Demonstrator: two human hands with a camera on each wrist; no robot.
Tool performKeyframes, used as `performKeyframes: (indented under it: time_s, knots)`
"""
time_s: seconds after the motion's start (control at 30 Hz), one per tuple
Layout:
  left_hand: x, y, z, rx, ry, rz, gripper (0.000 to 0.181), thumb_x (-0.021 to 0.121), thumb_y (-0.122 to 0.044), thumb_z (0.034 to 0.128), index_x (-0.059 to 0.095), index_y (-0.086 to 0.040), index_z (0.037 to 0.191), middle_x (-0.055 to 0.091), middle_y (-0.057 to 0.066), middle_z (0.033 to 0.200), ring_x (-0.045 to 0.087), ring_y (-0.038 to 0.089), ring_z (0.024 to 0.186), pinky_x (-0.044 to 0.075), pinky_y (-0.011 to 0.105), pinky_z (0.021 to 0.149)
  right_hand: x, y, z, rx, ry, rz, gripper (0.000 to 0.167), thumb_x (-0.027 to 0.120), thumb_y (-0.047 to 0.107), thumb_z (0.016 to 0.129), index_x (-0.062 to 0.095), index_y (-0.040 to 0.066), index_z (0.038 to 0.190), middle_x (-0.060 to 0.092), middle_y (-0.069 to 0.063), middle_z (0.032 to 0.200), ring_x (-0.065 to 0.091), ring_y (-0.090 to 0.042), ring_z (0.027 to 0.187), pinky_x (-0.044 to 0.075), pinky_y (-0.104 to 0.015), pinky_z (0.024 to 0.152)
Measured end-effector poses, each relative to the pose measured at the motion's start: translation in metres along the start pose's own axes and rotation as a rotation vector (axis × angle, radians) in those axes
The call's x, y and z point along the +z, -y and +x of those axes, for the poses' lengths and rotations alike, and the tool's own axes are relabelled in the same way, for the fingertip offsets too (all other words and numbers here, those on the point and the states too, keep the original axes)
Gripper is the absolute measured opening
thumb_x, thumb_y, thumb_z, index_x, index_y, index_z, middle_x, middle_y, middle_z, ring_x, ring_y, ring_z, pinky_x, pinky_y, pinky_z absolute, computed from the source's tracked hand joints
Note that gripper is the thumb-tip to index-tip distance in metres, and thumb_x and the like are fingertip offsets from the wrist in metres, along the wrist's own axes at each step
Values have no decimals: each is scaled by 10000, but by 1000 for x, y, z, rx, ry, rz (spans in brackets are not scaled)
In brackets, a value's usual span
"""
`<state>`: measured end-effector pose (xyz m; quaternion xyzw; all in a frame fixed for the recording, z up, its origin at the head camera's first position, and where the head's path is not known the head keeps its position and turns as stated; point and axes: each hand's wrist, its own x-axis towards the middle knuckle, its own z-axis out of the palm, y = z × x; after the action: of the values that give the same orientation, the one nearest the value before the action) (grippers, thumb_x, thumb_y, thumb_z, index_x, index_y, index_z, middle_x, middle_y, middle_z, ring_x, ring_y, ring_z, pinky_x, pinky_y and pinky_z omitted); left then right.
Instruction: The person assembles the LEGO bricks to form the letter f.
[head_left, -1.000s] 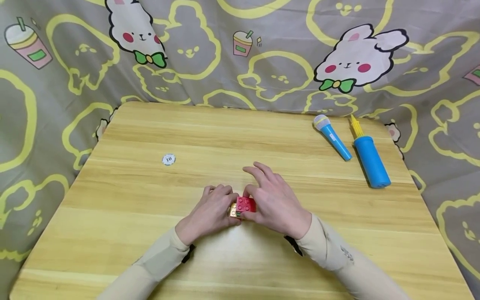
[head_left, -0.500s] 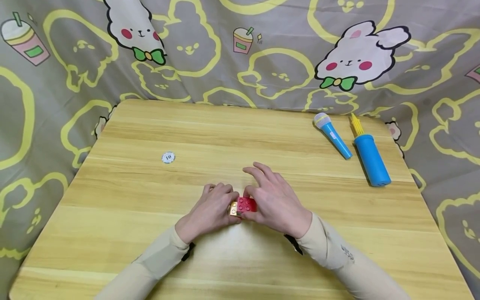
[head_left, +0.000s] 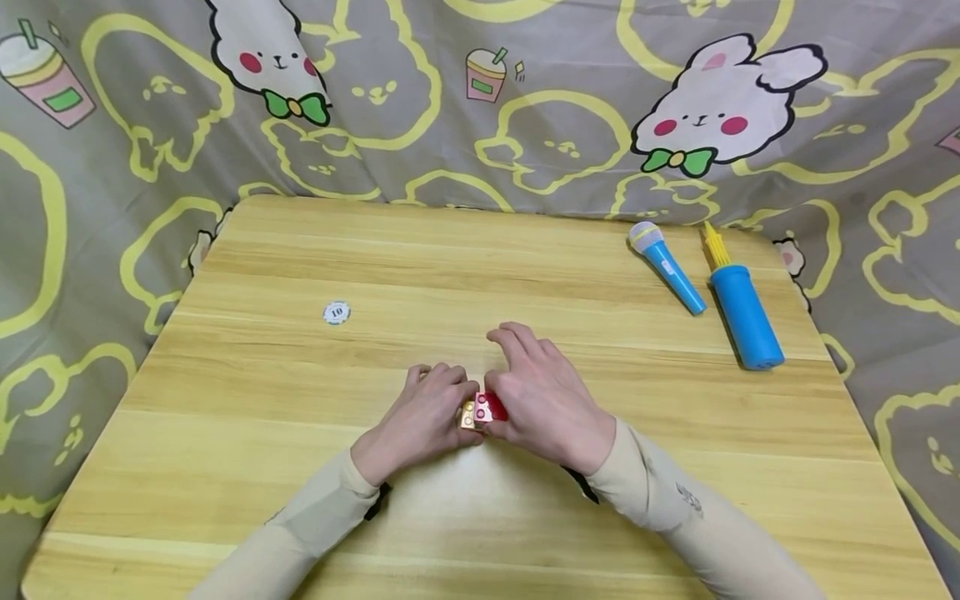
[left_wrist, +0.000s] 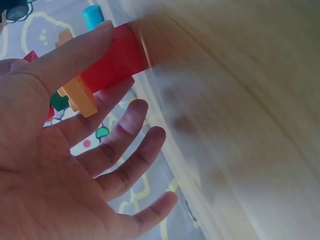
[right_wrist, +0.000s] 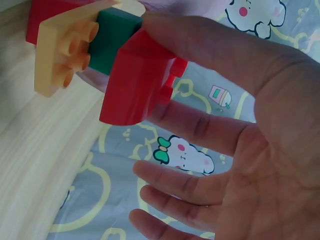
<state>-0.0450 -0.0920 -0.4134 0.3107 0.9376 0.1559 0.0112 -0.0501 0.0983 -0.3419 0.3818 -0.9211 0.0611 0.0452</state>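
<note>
My left hand (head_left: 420,421) pinches a red building block (left_wrist: 117,57) between thumb and index finger, low over the table. On that block sits an orange-yellow plate with studs (right_wrist: 47,60). A green block (right_wrist: 112,37) stands on the plate's studded side. Thumb and index finger of my right hand (head_left: 551,404) pinch a red brick with a curved side (right_wrist: 135,82), which meets the green block. Whether these two are pressed fully together cannot be told. The remaining right fingers are spread away from the stack. From the head view, the hands hide most of the blocks.
A white chip marked 10 (head_left: 337,312) lies left of centre on the wooden table (head_left: 225,467). At the back right are a blue toy microphone (head_left: 671,271) and a blue hand pump with yellow nozzle (head_left: 746,321). A patterned curtain (head_left: 555,167) hangs behind the table.
My right hand has turned slightly and covers more of the curved red brick, so fewer of its studs show. The left hand stays nearly still. The head view has tilted a little.
</note>
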Motion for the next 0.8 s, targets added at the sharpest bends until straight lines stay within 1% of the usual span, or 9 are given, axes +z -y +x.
performKeyframes:
  time_s: [0.13,0.43,0.67,0.8]
  knots:
    - [-1,-1,1,-5,1,2,415,881,-415,690,653,-168,933,533,-39,893,513,209,881,351,526,895,0,1,-2,10,-5,2,328,855,421,694,732,133,794,500,-207,1339,382,-353,1298,442,-483,909]
    - [-3,-1,1,-11,9,4,422,884,-416,692,678,-172,968,552,-31,907,512,208,885,343,540,907,2,-1,-4,21,-16,24,324,842,429,720,720,137,785,514,-185,1327,404,-335,1279,442,-472,922]
    - [-1,-2,1,-20,17,0,404,876,-427,700,681,-186,960,561,-38,907,517,206,881,346,559,914,3,-3,-8,30,-35,55,296,849,399,724,717,140,777,515,-199,1338,398,-342,1288,404,-480,996]
    - [-1,-2,1,-19,17,-3,396,875,-419,703,676,-189,956,558,-38,906,515,207,882,344,558,914,4,-3,-10,30,-51,53,284,856,387,724,722,142,775,523,-194,1338,406,-339,1284,409,-480,993]
